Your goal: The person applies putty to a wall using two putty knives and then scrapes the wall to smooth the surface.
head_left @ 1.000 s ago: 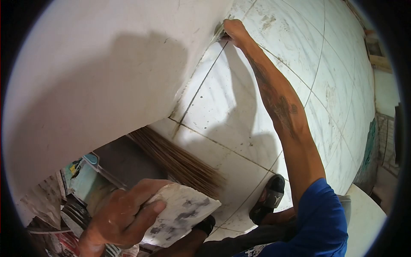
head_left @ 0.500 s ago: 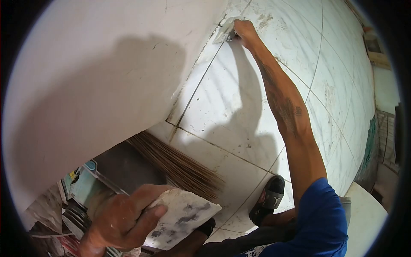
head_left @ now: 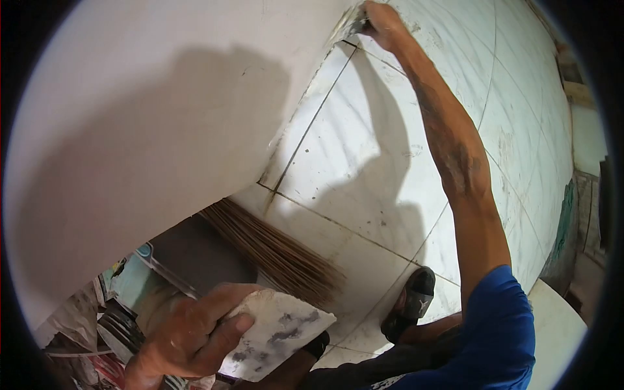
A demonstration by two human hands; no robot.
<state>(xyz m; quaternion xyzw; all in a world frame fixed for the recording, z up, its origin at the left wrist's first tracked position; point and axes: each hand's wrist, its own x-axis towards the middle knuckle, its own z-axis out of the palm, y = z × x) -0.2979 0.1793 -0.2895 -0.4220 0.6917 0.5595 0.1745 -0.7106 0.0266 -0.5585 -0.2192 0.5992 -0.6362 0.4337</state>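
My left hand (head_left: pixel 188 331) grips a flat board (head_left: pixel 279 331) smeared with white and grey material, thumb on top, at the lower left. At the top, my right hand (head_left: pixel 383 26) is closed on a flat scraper-like tool (head_left: pixel 350 23), whose blade lies at the corner where the pale wall (head_left: pixel 162 130) meets the tiled floor (head_left: pixel 344 136). The fingers partly hide the tool's handle. A dark joint line runs along the floor beside the wall, below the tool.
A stick broom (head_left: pixel 273 253) lies on the tiles near the wall's end. Beside it are a dark panel (head_left: pixel 201 253) and assorted clutter (head_left: pixel 120 325) at the lower left. A sandalled foot (head_left: pixel 409 302) stands on the floor. Green material (head_left: pixel 564 221) is at the right edge.
My right hand and the tool have moved farther up along the wall's base, uncovering a joint crossing. My left hand and the board stay almost where they were.
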